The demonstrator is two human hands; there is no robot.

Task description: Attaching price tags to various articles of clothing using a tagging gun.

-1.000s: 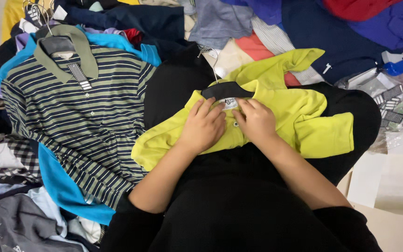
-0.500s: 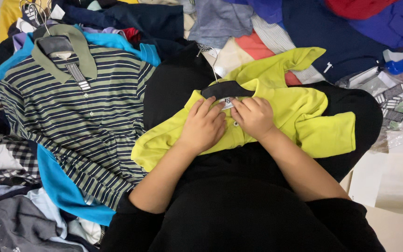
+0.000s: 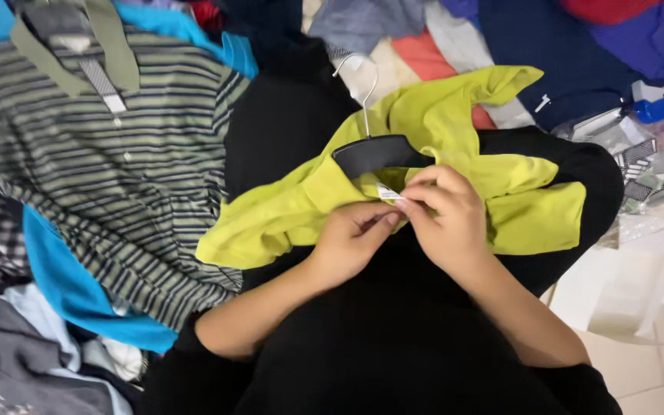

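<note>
Head camera is looking down at 2 hands meeting over a lime-green shirt point(image 3: 455, 131) lying across the person's black-clad lap. Left hand point(image 3: 355, 242) and right hand point(image 3: 443, 211) are both pinching a small white tag point(image 3: 387, 192) at the collar, just below a black hanger point(image 3: 378, 152). Beside it, a striped polo shirt point(image 3: 117, 169) is lying flat.

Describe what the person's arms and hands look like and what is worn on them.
Both forearms are bare from about the elbow down, with black sleeves ending near the elbows. The left hand and right hand wear no gloves; no rings, watch or bracelets show on wrists or fingers.
</note>
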